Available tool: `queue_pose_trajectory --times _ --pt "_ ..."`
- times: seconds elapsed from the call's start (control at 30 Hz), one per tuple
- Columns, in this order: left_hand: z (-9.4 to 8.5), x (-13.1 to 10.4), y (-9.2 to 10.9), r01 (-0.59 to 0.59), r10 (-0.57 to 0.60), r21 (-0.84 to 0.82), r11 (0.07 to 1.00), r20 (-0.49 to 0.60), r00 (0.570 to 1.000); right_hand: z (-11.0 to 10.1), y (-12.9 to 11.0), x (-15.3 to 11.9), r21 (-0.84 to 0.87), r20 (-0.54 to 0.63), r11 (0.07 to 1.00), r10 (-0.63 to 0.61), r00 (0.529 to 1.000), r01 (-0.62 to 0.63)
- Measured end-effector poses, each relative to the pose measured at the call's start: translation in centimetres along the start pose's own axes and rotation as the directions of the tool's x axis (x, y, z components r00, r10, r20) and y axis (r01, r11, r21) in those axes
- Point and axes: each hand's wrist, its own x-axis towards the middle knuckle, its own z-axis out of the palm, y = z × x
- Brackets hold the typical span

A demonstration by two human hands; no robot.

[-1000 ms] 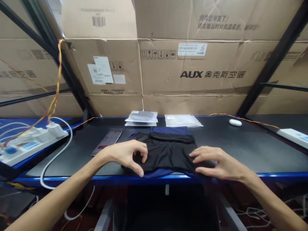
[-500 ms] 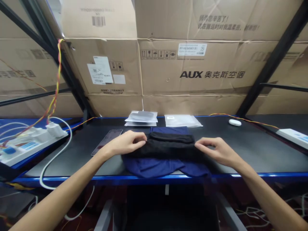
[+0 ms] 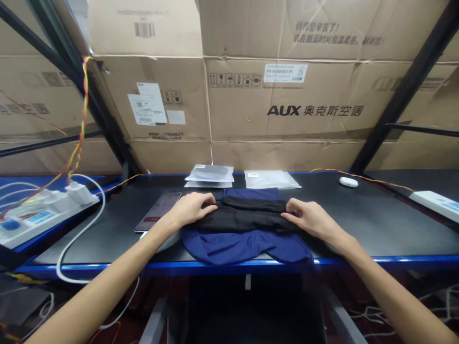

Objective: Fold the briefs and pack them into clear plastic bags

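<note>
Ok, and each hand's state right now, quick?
Left hand: curled at the left end of the folded black fabric; whether it grips cannot be told.
Right hand: curled at the fabric's right end; grip equally unclear.

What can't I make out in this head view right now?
All in the head view:
- Blue cloth, middle part: hidden under the black cloth.
- Phone, screen text: too small to read.
- Plastic bags, contents: obscured by cloudy plastic.
- White strip, far end: cut off by the right edge.
</note>
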Motion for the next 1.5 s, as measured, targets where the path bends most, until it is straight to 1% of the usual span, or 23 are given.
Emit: queue_pose_trajectory --times 0.07,0.13,0.2,0.23,0.3,0.37,0.43,0.5,0.57,0.67,0.73,0.8,0.87,0.93,1.0,1.1,1.2,1.27,1.37,1.43,1.5 --pt "-0.5 -0.3 -0.1 0.009 -0.009 -0.005 1.000 -0.009 1.000 -0.3 0.1 0.1 -0.050 -0.029 0.998 0.028 0.999 -0.029" --pt "-1.0 -0.7 -0.3 0.028 -0.028 0.004 1.000 -0.027 0.999 -0.5 -0.3 0.3 -0.090 -0.082 0.996 0.016 0.997 -0.024" --pt "-1.3 -1.3 -0.6 0.060 -0.058 0.034 0.998 -0.046 0.997 -0.7 -1.4 0.6 -0.103 -0.116 0.994 -0.042 0.992 0.030" --pt "-1.5 -1.6 -0.7 0.084 -0.081 0.054 0.995 -0.056 0.995 -0.8 -2.3 0.8 -0.094 -0.109 0.993 -0.077 0.991 0.067" --pt "-1.7 -2.2 -0.9 0.153 -0.147 0.099 0.983 -0.063 0.987 -0.6 -4.4 1.1 -0.030 -0.062 0.984 -0.178 0.982 0.176" --pt "-2.0 -2.8 -0.9 0.236 -0.232 0.144 0.961 -0.042 0.972 -0.2 -6.6 1.5 0.055 0.031 0.962 -0.268 0.963 0.266" --pt "-2.2 -3.2 -0.6 0.310 -0.315 0.183 0.933 -0.004 0.949 0.7 -8.4 1.9 0.116 0.123 0.943 -0.326 0.937 0.312" --pt "-2.4 -3.6 -0.3 0.363 -0.376 0.205 0.909 0.023 0.927 1.7 -9.4 2.1 0.131 0.211 0.936 -0.348 0.913 0.327" --pt "-2.6 -3.9 0.0 0.394 -0.406 0.216 0.893 0.015 0.914 2.6 -9.8 2.2 0.137 0.285 0.937 -0.347 0.894 0.320" --pt "-2.7 -4.2 0.3 0.402 -0.411 0.235 0.885 -0.014 0.912 3.3 -9.5 2.0 0.143 0.354 0.940 -0.341 0.871 0.310" --pt "-2.8 -4.4 0.4 0.425 -0.439 0.253 0.869 0.000 0.899 3.3 -9.4 1.9 0.135 0.373 0.939 -0.343 0.862 0.315" --pt "-2.8 -4.5 0.5 0.459 -0.481 0.255 0.851 0.031 0.876 3.1 -9.3 1.8 0.120 0.379 0.940 -0.341 0.860 0.320" --pt "-2.9 -4.5 0.5 0.468 -0.494 0.237 0.851 0.062 0.867 3.0 -9.3 1.8 0.109 0.382 0.940 -0.341 0.859 0.324" --pt "-3.0 -4.5 0.4 0.443 -0.469 0.219 0.869 0.087 0.879 3.0 -9.3 1.9 0.112 0.370 0.938 -0.345 0.862 0.327" --pt "-3.1 -4.5 0.3 0.411 -0.436 0.221 0.885 0.077 0.897 3.1 -9.3 1.9 0.129 0.354 0.937 -0.351 0.867 0.326" --pt "-3.4 -4.3 0.5 0.379 -0.388 0.208 0.902 0.006 0.922 2.9 -9.1 1.8 0.160 0.339 0.936 -0.351 0.873 0.314" --pt "-3.6 -3.8 1.6 0.327 -0.317 0.087 0.941 -0.118 0.941 2.3 -8.5 1.5 0.173 0.318 0.939 -0.338 0.886 0.296" --pt "-3.3 -3.2 2.7 0.258 -0.267 -0.067 0.964 -0.224 0.937 1.7 -7.6 1.2 0.164 0.289 0.947 -0.314 0.904 0.277" --pt "-2.2 -1.8 4.8 0.099 -0.227 -0.331 0.938 -0.373 0.900 1.1 -5.7 0.9 0.112 0.246 0.966 -0.254 0.936 0.233" --pt "-1.3 -0.8 6.4 0.003 -0.207 -0.424 0.906 -0.435 0.877 0.9 -4.2 0.8 0.068 0.227 0.977 -0.211 0.951 0.201" --pt "-0.3 0.2 7.9 -0.070 -0.146 -0.433 0.899 -0.447 0.882 0.9 -3.0 0.5 0.044 0.213 0.984 -0.180 0.960 0.174"
